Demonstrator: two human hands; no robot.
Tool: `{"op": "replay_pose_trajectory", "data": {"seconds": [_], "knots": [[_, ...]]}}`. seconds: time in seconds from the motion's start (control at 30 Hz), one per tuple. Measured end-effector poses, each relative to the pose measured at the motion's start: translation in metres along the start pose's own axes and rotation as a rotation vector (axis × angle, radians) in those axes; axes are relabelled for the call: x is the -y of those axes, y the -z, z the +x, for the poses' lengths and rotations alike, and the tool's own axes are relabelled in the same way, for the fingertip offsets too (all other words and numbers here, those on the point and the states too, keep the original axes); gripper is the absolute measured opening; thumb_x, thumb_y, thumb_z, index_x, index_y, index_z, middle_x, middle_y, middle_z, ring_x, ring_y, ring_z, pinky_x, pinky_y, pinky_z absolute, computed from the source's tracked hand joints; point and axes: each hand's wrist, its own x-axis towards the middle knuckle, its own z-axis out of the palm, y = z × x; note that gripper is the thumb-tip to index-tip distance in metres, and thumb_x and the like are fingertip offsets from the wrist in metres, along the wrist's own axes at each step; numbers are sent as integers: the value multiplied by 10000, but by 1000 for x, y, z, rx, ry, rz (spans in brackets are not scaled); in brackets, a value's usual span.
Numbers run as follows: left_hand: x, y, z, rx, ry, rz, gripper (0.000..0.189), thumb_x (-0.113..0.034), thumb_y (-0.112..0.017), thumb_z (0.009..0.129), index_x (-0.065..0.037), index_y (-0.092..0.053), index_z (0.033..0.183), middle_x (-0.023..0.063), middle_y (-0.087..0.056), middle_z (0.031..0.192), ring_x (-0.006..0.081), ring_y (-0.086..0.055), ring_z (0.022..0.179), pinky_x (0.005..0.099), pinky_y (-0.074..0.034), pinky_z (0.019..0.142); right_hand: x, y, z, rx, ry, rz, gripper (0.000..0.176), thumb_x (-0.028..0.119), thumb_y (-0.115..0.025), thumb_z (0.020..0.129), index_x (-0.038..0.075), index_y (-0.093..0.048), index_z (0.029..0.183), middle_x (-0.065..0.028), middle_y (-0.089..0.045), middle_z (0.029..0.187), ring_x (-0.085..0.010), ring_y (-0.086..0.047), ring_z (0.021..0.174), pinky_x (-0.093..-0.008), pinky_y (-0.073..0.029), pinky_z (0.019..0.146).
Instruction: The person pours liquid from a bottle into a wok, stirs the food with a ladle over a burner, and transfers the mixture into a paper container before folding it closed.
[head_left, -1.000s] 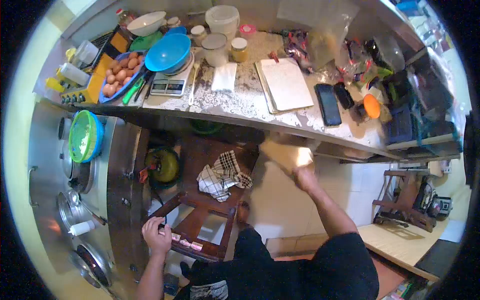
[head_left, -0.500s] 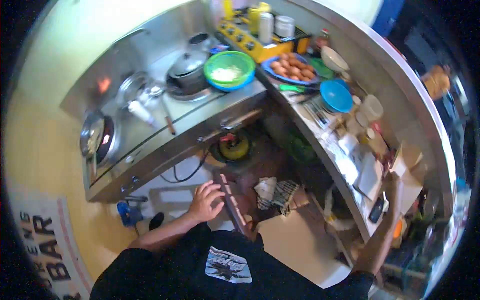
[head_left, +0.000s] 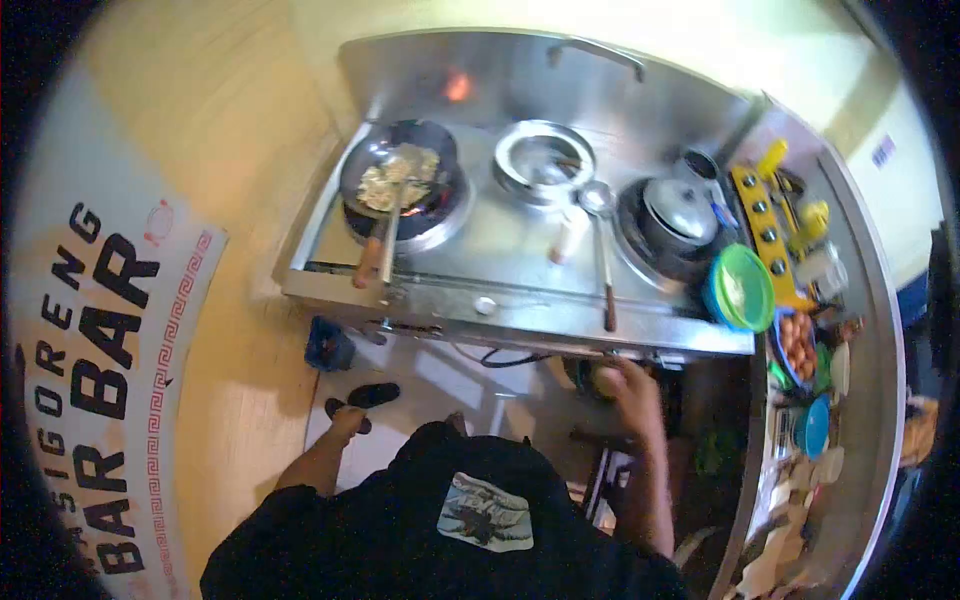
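Note:
My right hand (head_left: 628,392), smeared by motion, is in front of the steel stove's front panel (head_left: 560,318), near its knobs and below the ladle's handle. My left hand (head_left: 347,424) hangs low beside a pair of dark slippers (head_left: 374,395) on the floor; its fingers are too small to read. On the left burner a wok (head_left: 438,150) holds pale fried food (head_left: 398,182), with a long-handled spatula (head_left: 390,255) leaning in it over a red glow. A ladle (head_left: 604,255) rests on the stove top.
A steel basin (head_left: 513,184), a lidded pot (head_left: 683,212) and a green basin (head_left: 752,288) stand on the stove. To the right, a side counter carries eggs (head_left: 797,345), a blue bowl (head_left: 812,428) and boxes. A blue bin (head_left: 328,345) stands below left.
The view has swung left, bringing the stove to the centre. My right hand has left the boxes on the side counter for the stove front. My left hand has lowered.

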Motion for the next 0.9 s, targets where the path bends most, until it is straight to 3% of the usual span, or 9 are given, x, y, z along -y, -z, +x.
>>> {"op": "replay_pose_trajectory", "data": {"seconds": [0.17,0.33,0.4,0.53,0.57,0.7,0.8,0.83,0.9], "knots": [[-52,-24,34,110,-129,-146,231,-246,-638,793,-61,-642,931,52,-607,773,135,-553,695,290,-446,597,113,-110,149,94,125,-304,422,349,-666,804,-39,-635,968,-157,-660,858,-181,-619,824,-318,-481,687],[-96,-22,21,255,18,-346,291,-270,-614,815,-73,-580,1027,30,-593,864,135,-553,710,298,-444,605,-13,-125,267,-368,-200,-148,885,413,-836,564,-122,-462,1161,-266,-591,1044,-346,-579,986,-405,-454,864],[-91,0,8,286,21,-383,301,-288,-611,818,-93,-572,1045,36,-603,897,152,-581,759,307,-454,622,-84,-142,319,-612,74,-165,925,453,-834,548,-78,-450,1201,-228,-553,1092,-280,-536,1034,-341,-433,873],[-44,66,12,96,177,-311,308,-292,-617,815,-109,-567,1057,32,-606,913,160,-593,784,309,-465,609,-80,-160,347,-399,161,288,664,161,-784,661,-7,-437,1201,-121,-572,1035,-226,-550,969,-358,-445,851],[-11,85,17,147,166,-592,308,-288,-612,817,-113,-561,1066,35,-605,927,165,-592,797,321,-470,602,-86,-167,351,-278,117,687,526,87,-727,709,-4,-465,1156,-89,-574,985,-188,-555,914,-328,-452,813],[122,107,68,613,238,-1340,218,-239,-601,807,-132,-564,994,39,-604,883,217,-590,704,358,-466,511,-29,-158,348,-307,412,166,519,164,-748,627,8,-543,1077,-147,-601,1004,-259,-598,913,-378,-481,784],[100,103,51,1079,302,-1430,160,-208,-611,798,-136,-568,935,23,-598,801,217,-565,594,352,-445,460,116,-164,323,-35,487,-156,557,170,-729,616,15,-536,1114,-175,-612,1001,-291,-611,906,-376,-479,798],[101,90,46,1078,307,-1440,160,-208,-611,798,-136,-568,935,23,-598,801,217,-565,594,352,-445,460,148,-178,335,80,381,-292,579,222,-733,611,18,-537,1117,-194,-629,965,-325,-621,893,-389,-483,798],[106,68,42,200,480,-736,144,-182,-605,800,-129,-586,933,27,-602,764,217,-559,564,375,-450,452,216,-204,352,335,335,-751,619,331,-764,580,27,-542,1072,-214,-635,942,-359,-617,882,-432,-486,786]]}}
